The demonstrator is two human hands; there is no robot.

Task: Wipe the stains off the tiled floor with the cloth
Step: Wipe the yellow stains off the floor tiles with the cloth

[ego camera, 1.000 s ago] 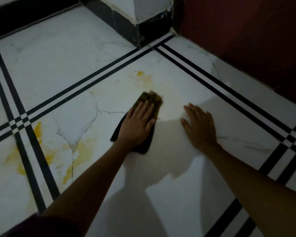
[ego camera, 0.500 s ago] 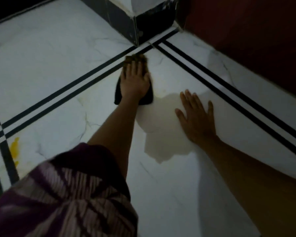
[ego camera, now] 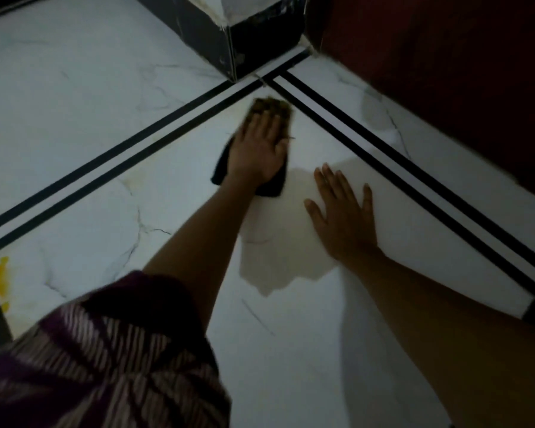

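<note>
My left hand [ego camera: 260,146] lies flat on a dark cloth [ego camera: 221,168] whose far end is stained yellow-brown, pressing it onto the white marble tile floor [ego camera: 74,97] close to where two pairs of black stripes meet. My right hand [ego camera: 342,214] rests palm down on the bare tile to the right of the cloth, fingers spread, holding nothing. A bright yellow stain [ego camera: 0,279] shows at the far left edge of the floor. A faint yellowish smear [ego camera: 130,180] lies along the stripes left of my forearm.
A black-based pillar corner [ego camera: 232,38] stands just beyond the cloth. A dark red wall [ego camera: 445,72] runs along the right. Double black stripes [ego camera: 383,156] cross the floor. My patterned purple sleeve [ego camera: 105,366] fills the lower left.
My left hand has pushed the cloth away from me toward the stripe junction, over the yellow patch seen earlier. My head has leaned forward, so the sleeve now shows. The right hand stayed planted.
</note>
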